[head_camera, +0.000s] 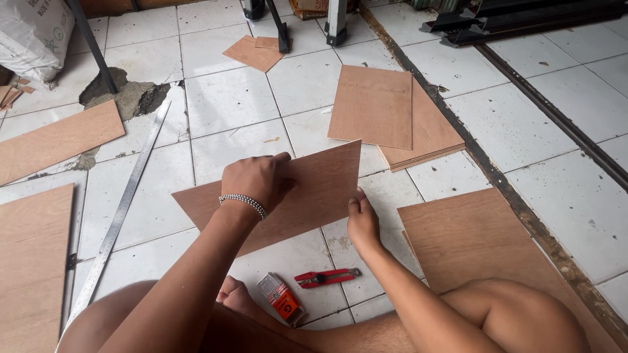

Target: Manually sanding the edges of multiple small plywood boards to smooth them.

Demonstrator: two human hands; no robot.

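Note:
A thin brown plywood sheet (314,189) is held tilted above the white tiled floor. My left hand (258,180), with a bead bracelet on the wrist, grips the sheet's upper edge. Lower on the right side of the sheet, my right hand (362,219) holds its edge with the fingers against the board. Below the sheet on the floor lie a red utility cutter (325,278) and a small red and grey box (281,299).
A stack of cut plywood pieces (392,111) lies ahead on the right, another board (471,242) by my right knee, more boards at the left (33,261). A long metal ruler (121,209) lies diagonally. A broken tile patch (124,95) and a white sack (33,33) are at far left.

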